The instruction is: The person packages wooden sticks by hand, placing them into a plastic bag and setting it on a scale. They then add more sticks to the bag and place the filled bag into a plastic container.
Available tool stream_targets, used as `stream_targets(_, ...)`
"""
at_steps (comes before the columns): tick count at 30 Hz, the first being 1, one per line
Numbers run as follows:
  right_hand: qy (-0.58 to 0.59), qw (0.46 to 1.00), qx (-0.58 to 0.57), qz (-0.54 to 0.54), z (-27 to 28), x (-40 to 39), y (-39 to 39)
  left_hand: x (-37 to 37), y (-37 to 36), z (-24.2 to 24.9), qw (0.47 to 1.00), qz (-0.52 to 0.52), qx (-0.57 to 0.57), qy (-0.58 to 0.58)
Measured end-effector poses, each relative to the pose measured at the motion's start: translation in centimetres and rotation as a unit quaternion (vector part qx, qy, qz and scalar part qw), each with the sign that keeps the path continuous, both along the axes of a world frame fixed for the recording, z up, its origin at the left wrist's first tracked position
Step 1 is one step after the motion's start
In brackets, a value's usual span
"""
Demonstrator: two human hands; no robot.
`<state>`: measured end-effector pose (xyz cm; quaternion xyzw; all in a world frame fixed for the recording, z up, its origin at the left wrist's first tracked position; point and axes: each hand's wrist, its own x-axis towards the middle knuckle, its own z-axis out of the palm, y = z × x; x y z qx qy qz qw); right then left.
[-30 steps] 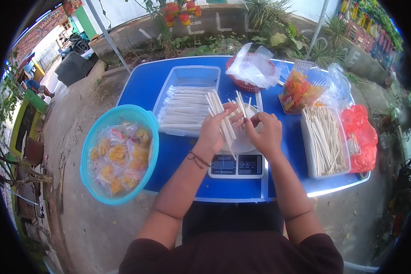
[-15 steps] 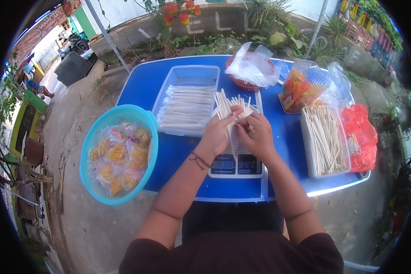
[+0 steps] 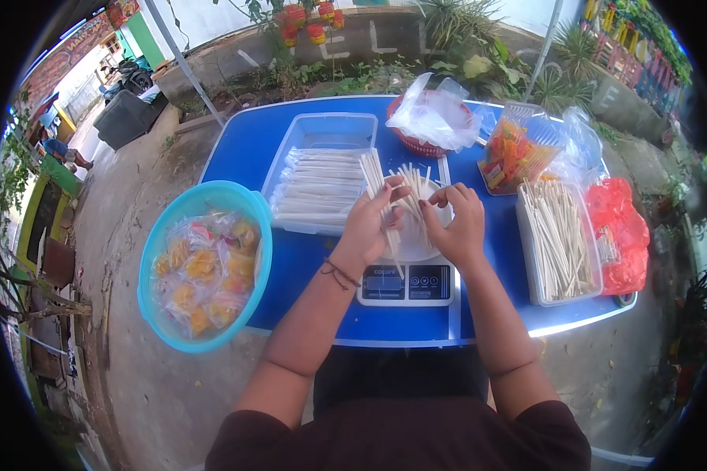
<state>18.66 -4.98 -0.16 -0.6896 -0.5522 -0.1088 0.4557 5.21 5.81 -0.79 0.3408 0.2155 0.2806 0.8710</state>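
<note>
My left hand is closed around a bundle of thin pale sticks, held tilted over a kitchen scale. The lower ends of some sticks poke out below the hand. On the scale sits a round whitish plate, with more pale sticks standing up at its far side, partly hidden by my hands. My right hand is just right of those sticks, its thumb and forefinger a little apart and nothing visible between them.
A clear tray of wrapped sticks lies left on the blue table. Left of it is a turquoise basin of bagged yellow food. Rightward stand a box of loose sticks, a red bag, an orange-filled packet and a red basket.
My right hand has moved right, away from the left hand, and its fingers have parted. My left hand has shifted slightly left with the bundle, uncovering more of the plate.
</note>
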Motion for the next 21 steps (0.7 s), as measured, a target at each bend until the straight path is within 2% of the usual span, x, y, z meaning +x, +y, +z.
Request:
stream_targets(2,-0.004,0.996,0.039,0.078,0.8,-0.3,-0.2,-0.1,0.3,-0.1,0.999,0.0,-0.033,-0.033)
stream_targets(5,-0.064,0.963,0.046,0.259,2.2,-1.1,-0.8,-0.6,1.2,0.1,0.991,-0.021,-0.087,-0.103)
stream_targets(8,-0.111,0.95,0.006,0.293,2.1,-2.4,-0.9,-1.2,2.1,0.2,0.976,-0.045,-0.137,-0.162)
stream_targets(15,-0.136,0.955,-0.03,0.261,1.5,-2.1,-0.9,-1.1,2.3,0.1,0.971,-0.077,-0.138,-0.18)
stream_targets(18,-0.156,0.965,0.036,0.208,0.8,-2.7,-0.6,-0.6,0.8,0.3,0.981,-0.053,-0.112,-0.151)
stream_targets(21,-0.102,0.983,0.02,0.149,-0.3,-2.8,-0.4,0.2,0.5,-0.8,0.983,-0.045,-0.07,-0.164)
